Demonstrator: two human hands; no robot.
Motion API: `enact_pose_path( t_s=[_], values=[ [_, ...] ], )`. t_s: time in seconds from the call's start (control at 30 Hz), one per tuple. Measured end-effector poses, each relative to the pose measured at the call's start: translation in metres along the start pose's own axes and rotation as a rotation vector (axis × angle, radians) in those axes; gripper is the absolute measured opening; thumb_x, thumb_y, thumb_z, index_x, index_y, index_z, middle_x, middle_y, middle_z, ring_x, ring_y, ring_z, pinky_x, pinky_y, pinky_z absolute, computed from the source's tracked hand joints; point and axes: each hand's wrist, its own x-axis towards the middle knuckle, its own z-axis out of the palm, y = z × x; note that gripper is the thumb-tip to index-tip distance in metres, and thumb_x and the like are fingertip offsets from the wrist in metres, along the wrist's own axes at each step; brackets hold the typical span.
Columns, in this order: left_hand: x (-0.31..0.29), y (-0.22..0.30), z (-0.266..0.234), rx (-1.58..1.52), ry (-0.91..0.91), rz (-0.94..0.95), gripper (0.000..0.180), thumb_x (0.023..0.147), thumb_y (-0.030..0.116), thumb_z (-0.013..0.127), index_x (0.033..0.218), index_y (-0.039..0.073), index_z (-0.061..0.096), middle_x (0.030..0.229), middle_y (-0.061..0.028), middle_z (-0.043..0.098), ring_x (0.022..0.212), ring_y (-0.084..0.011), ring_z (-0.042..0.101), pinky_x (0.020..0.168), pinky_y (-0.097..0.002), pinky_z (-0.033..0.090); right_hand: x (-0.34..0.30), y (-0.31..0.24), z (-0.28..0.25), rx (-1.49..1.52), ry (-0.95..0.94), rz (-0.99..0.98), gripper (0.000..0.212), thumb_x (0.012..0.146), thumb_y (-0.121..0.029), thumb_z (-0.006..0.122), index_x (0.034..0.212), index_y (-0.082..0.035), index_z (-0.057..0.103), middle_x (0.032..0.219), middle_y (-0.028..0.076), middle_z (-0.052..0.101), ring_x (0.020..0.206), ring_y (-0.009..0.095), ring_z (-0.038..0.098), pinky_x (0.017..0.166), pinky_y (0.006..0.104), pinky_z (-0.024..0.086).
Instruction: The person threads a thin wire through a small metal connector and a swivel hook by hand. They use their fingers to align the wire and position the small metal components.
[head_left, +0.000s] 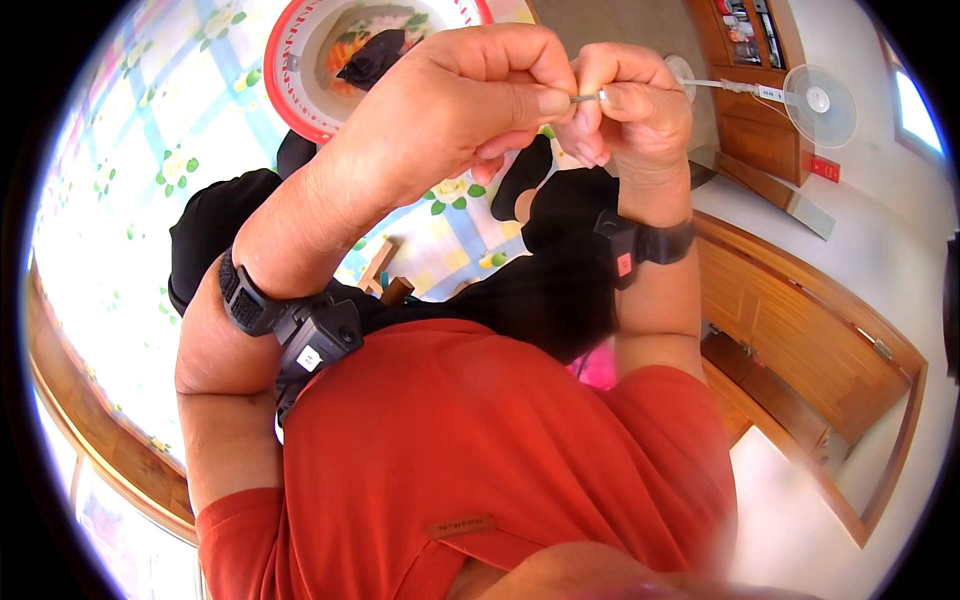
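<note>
Both my hands are raised close together at the top of the view, fingertips almost meeting. Between them runs a short, thin, greyish stick-like piece point(583, 98), too small to name its kind. My left hand point(470, 100) pinches one end with thumb and forefinger. The other end is pinched by my right hand point(636, 105), its fingers curled. Behind my left hand stands a white basin with a red rim point(283, 75); a crumpled black cloth point(370, 62) lies inside it.
I sit on a floral checked cover point(130, 200), legs in black trousers point(540, 300). A small wooden piece point(378, 265) lies near my lap. On the right are a white fan point(818, 100), a wooden cabinet point(765, 130) and an open wooden lid or door point(800, 340).
</note>
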Motion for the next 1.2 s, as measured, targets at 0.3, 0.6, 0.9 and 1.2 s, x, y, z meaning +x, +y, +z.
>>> enact_pose_path(
  t_s=[0.3,0.6,0.9,1.2],
  values=[
    [-0.002,0.008,0.006,0.039,0.048,0.016,0.008,0.094,0.009,0.052,0.094,0.003,0.058,0.064,0.0036,0.047,0.052,-0.0033,0.041,0.046,-0.0193,0.038,0.001,-0.003,0.013,0.105,0.053,-0.009,0.028,0.086,-0.025,0.059,0.070,-0.002,0.055,0.055,0.004,0.050,0.046,0.010,0.043,0.044,0.0213,0.034],
    [-0.010,0.019,0.018,0.206,0.138,-0.023,0.009,0.093,0.013,0.055,0.088,0.005,0.058,0.061,0.0029,0.050,0.048,-0.0036,0.045,0.044,-0.0177,0.035,0.011,0.026,-0.002,0.371,-0.166,-0.119,0.030,0.091,-0.024,0.062,0.071,-0.002,0.058,0.048,0.004,0.051,0.036,0.009,0.045,0.031,0.0214,0.037],
    [-0.013,0.008,0.023,0.234,0.150,0.122,0.009,0.093,0.010,0.055,0.086,0.005,0.058,0.062,0.0031,0.051,0.050,-0.0029,0.044,0.046,-0.0178,0.034,0.010,0.021,0.004,0.324,-0.165,-0.038,0.034,0.092,-0.030,0.058,0.068,-0.007,0.053,0.049,-0.002,0.044,0.038,0.006,0.036,0.035,0.0193,0.025],
    [-0.009,-0.004,0.026,0.531,0.189,0.592,0.014,0.094,0.000,0.049,0.106,0.000,0.054,0.080,-0.0057,0.064,0.069,-0.0132,0.063,0.062,-0.0231,0.049,0.009,0.021,0.000,0.508,-0.229,0.014,0.033,0.090,-0.028,0.060,0.065,-0.007,0.053,0.048,0.002,0.047,0.037,0.009,0.038,0.034,0.0218,0.027]
  ],
)
